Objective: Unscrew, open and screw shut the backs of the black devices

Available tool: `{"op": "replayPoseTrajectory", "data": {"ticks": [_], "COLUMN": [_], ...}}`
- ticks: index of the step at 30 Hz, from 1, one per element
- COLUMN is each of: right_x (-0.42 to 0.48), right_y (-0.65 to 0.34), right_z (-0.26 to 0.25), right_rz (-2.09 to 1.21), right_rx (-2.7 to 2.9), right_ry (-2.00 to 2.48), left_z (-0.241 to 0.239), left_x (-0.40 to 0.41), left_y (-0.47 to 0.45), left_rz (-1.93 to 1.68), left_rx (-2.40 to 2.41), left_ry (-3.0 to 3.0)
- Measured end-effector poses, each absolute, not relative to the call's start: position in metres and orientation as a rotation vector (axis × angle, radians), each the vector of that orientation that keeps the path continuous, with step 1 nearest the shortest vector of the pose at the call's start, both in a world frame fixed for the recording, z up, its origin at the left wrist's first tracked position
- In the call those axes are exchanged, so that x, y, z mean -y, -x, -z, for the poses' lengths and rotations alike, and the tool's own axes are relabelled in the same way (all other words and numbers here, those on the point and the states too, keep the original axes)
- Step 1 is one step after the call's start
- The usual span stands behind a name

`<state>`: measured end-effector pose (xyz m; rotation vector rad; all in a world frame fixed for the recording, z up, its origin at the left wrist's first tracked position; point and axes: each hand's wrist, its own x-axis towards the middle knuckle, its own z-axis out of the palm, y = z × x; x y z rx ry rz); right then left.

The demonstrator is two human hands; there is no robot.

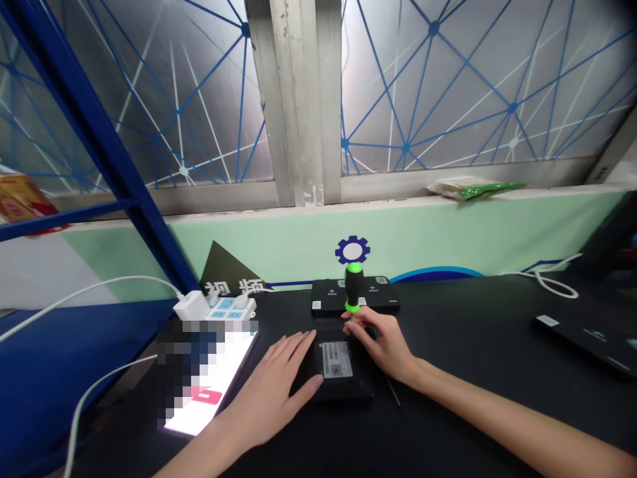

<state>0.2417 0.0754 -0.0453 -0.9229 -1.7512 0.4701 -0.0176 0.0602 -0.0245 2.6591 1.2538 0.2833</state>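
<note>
A black, flat, box-like device (pixel 343 388) with a white printed label (pixel 337 359) lies on the table in front of me. My left hand (pixel 286 378) rests on its left side, fingers stretched out and thumb near the label. Over the device's far right part, my right hand (pixel 375 335) pinches a screwdriver (pixel 354 287) low down, just below its black and green handle. The screwdriver stands upright; its tip is hidden behind my fingers. A thin rod (pixel 393 390) lies on the table by my right wrist.
Black panels (pixel 326 299) lie behind the device, and another black panel (pixel 587 338) is far right. Left of my left hand is a lit tablet (pixel 219 382), partly pixelated. Beyond it sit a power strip (pixel 231 307) and white charger (pixel 192 306) with cables. A blue frame (pixel 124 179) rises at left.
</note>
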Motion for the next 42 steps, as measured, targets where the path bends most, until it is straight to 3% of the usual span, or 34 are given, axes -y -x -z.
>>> {"op": "replayPoseTrajectory", "data": {"ticks": [42], "right_x": [-0.0728], "right_y": [-0.244], "right_z": [0.0455], "right_rz": [-0.471], "right_rx": [1.784], "right_ry": [0.844], "left_z": [0.0229], "left_x": [-0.0599], "left_y": [0.0176], "left_rz": [-0.244], "left_rx": [-1.271], "left_ry": [-2.649]}}
